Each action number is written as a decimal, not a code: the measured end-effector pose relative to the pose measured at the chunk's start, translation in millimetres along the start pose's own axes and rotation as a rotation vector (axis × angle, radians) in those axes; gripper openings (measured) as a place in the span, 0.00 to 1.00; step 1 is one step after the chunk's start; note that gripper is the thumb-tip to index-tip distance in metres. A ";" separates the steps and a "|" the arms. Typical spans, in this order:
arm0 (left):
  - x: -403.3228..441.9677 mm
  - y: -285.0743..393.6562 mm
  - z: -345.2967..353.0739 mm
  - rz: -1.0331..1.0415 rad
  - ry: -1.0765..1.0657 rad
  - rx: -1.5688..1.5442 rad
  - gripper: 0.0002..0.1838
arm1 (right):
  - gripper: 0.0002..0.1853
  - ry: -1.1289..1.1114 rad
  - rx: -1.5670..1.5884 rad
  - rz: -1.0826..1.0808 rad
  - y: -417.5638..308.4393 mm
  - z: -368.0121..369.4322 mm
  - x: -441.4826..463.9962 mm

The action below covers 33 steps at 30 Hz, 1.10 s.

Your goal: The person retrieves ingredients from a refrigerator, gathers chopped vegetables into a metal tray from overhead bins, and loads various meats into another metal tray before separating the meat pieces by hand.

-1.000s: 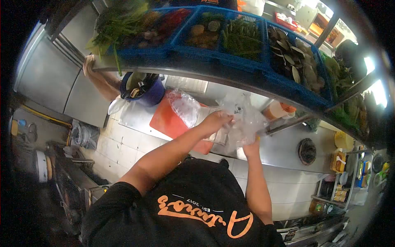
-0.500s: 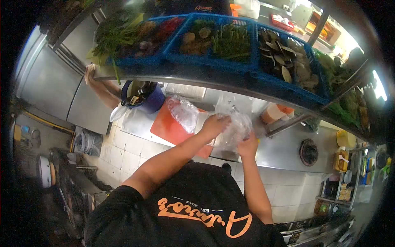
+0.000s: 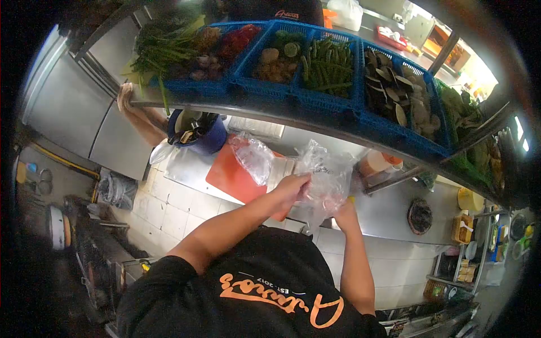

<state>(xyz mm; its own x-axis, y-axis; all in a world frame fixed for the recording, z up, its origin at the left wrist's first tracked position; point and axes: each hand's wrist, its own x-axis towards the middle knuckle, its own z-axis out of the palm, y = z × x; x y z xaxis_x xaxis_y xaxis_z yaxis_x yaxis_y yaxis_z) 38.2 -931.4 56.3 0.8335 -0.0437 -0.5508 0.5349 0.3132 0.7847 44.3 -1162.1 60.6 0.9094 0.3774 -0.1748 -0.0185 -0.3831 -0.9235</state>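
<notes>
A clear plastic bag hangs stretched between my two hands above the steel counter. My left hand pinches its left edge, fingers closed. My right hand grips the lower right part of the bag; its fingertips are partly hidden by the crumpled plastic. To the left, a second clear plastic bag lies on a red cutting board. Behind the board stands a blue bucket with utensils or similar items in it.
Above the counter, a shelf carries blue baskets of vegetables. Another person's arm reaches to the shelf's left end. An orange-lidded container stands at the right, with a dark round object farther along the steel counter.
The bag has come lower and nearer to me and spread out more. My left hand has dropped slightly, and my right hand has moved down a little.
</notes>
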 end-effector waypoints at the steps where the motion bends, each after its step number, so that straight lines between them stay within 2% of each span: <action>1: -4.5 -1.6 0.1 -0.002 0.076 -0.024 0.16 | 0.16 -0.006 0.068 0.125 0.6 -1.7 -2.6; 2: -7.9 -1.9 -1.2 -0.004 0.152 -0.051 0.17 | 0.15 0.042 0.314 0.165 5.4 -3.1 -6.0; 4: -3.3 -1.7 -22.5 0.045 0.243 0.211 0.18 | 0.15 0.138 0.806 0.242 13.1 -7.3 -11.6; 5: 0.0 -2.1 -39.1 0.070 0.289 0.342 0.19 | 0.14 0.217 0.866 0.234 11.5 -14.1 -13.2; 6: 9.2 -11.8 -63.6 0.335 0.390 0.596 0.20 | 0.14 0.298 0.925 0.225 0.8 -23.9 -18.2; 7: 4.5 -9.3 -95.0 0.387 0.423 0.828 0.21 | 0.14 0.384 0.981 0.214 -3.6 -34.9 -20.8; 9: -5.1 -2.5 -157.6 0.487 0.553 1.305 0.32 | 0.15 0.444 0.875 0.105 12.9 -48.3 -16.6; 10: -7.1 4.8 -174.6 0.570 0.736 1.685 0.34 | 0.14 0.482 0.807 0.027 17.4 -48.5 -11.8; 11: -31.2 27.0 -167.1 0.703 0.849 1.570 0.25 | 0.14 0.513 0.733 -0.048 19.2 -50.0 -8.4; 12: -40.7 38.8 -172.4 0.741 0.919 1.497 0.22 | 0.13 0.509 0.547 -0.155 16.6 -46.6 -6.9; 13: -50.3 50.6 -177.7 0.782 0.986 1.420 0.22 | 0.13 0.475 0.177 -0.201 33.3 -46.6 -3.8; 14: -41.0 49.5 -200.6 0.736 1.008 1.396 0.22 | 0.13 0.431 -0.190 -0.240 61.2 -46.6 3.8; 15: -40.5 57.1 -207.2 0.691 1.034 1.371 0.22 | 0.13 0.375 -0.558 -0.274 57.3 -45.6 6.9; 16: -39.1 61.8 -210.7 0.504 0.913 1.364 0.22 | 0.15 0.324 -0.698 -0.161 54.0 -38.4 5.1; 19: -61.5 62.3 -175.0 0.738 0.895 1.578 0.30 | 0.20 0.329 -0.655 -0.231 27.4 -5.6 18.9; 21: -50.4 57.0 -144.8 0.876 1.097 1.619 0.28 | 0.23 0.257 -0.589 -0.362 16.3 21.7 45.8; 22: -43.7 53.9 -127.0 0.949 1.199 1.631 0.27 | 0.25 0.246 -0.598 -0.336 6.3 35.0 62.2; 24: -40.7 36.8 -89.0 0.906 0.795 1.527 0.31 | 0.28 0.267 -0.694 -0.311 -3.7 58.1 90.0; 25: -53.2 59.3 -60.1 0.601 0.188 1.301 0.34 | 0.29 0.299 -0.782 -0.311 -1.2 69.4 102.6; 27: -2.6 10.5 -52.4 0.549 -0.031 1.493 0.39 | 0.28 0.252 -0.837 -0.228 0.9 74.5 119.2; 29: -7.5 -19.9 -50.7 0.666 0.042 1.581 0.44 | 0.26 0.096 -0.769 -0.060 1.8 66.2 134.3; 30: -6.8 -23.8 -53.0 0.702 0.055 1.602 0.46 | 0.17 0.066 -0.807 -0.042 21.5 61.1 154.0; 32: -1.6 -32.9 -59.6 0.767 0.073 1.585 0.49 | 0.13 0.246 -0.786 -0.182 21.0 47.1 150.6; 33: -5.1 -26.9 -60.6 0.740 0.038 1.626 0.47 | 0.11 0.333 -0.770 -0.248 20.7 41.1 148.2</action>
<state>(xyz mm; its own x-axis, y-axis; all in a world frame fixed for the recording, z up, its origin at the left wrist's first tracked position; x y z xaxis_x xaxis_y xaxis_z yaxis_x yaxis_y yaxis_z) 11.2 -882.2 20.7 0.9490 -0.3145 0.0244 -0.3071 -0.9037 0.2982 161.7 -1079.5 1.5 0.9264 0.3051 0.2205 0.3721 -0.8310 -0.4136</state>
